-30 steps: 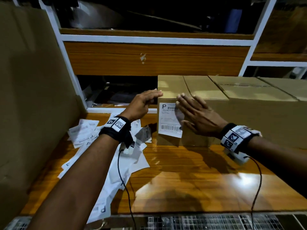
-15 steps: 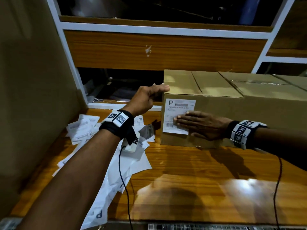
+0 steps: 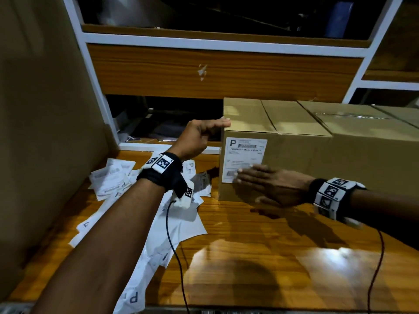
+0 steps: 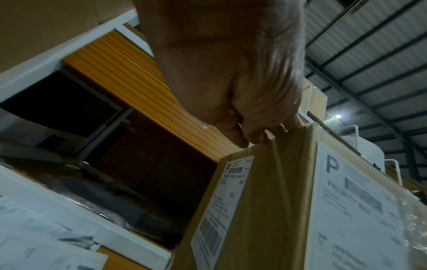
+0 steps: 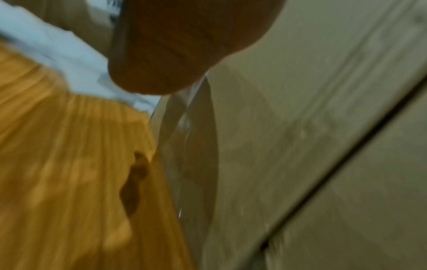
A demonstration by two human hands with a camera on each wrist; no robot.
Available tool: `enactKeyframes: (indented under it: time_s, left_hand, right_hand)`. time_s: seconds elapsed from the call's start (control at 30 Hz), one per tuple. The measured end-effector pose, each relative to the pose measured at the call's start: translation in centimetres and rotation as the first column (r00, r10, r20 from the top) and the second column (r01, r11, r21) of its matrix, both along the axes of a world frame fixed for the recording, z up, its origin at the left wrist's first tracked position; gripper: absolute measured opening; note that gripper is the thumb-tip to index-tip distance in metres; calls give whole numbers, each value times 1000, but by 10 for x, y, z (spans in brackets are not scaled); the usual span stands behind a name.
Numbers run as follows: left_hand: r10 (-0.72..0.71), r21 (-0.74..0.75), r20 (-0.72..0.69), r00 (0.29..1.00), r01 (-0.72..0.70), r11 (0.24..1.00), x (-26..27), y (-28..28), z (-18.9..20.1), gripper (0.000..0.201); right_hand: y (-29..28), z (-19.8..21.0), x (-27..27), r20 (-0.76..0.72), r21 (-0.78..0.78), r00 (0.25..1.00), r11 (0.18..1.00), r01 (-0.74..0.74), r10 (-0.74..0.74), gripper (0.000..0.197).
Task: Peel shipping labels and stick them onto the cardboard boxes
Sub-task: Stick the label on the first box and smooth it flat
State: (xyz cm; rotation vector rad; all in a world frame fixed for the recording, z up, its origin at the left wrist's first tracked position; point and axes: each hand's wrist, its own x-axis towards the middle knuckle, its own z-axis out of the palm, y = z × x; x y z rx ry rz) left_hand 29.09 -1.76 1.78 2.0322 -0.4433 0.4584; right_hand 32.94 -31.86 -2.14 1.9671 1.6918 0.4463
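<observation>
The right hand (image 3: 272, 184) lies flat, fingers straight, pressing the lower edge of the label (image 3: 244, 159) against the near face of the box (image 3: 294, 159); it grips nothing. Just left of those fingertips the label's bottom corner could stay unstuck if the press stops short. Up and left, the left hand (image 3: 199, 137) braces the box's top corner with its fingertips, holding nothing I can make out. A hard sideways rub could crease the paper or slide the box. Left of both hands, peeled sheets (image 3: 113, 177) litter the table (image 3: 272, 257).
</observation>
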Motion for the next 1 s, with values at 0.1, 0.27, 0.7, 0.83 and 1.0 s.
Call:
enactKeyframes:
  time_s: [0.1,0.27,0.7,0.83,1.0]
  left_hand:
    - [-25,-17,-15,1000,24,1000,-1,1,2,77]
    - [-72,-73,-47,996,68,995,-4,1,7,70]
    - [-89,-165,-57,994,78,983,2,0,1,66]
    - [-65,-136,-52,997,57,989,3,-2,-2,75]
    - [-60,-95,-34,998,57,994,-3,-5,-3,74]
  right_hand:
    - [21,21,10,88,210,996,978,4,-23,72]
    - [45,33,16,175,213,984,977,-10,-28,74]
    - [43,-43,1,137,-137,989,990,-35,54,64]
    - [39,-36,-10,23,-276,999,961,-26,34,66]
    - [1,-10,-7,26,-192,1000,981,6,-1,67]
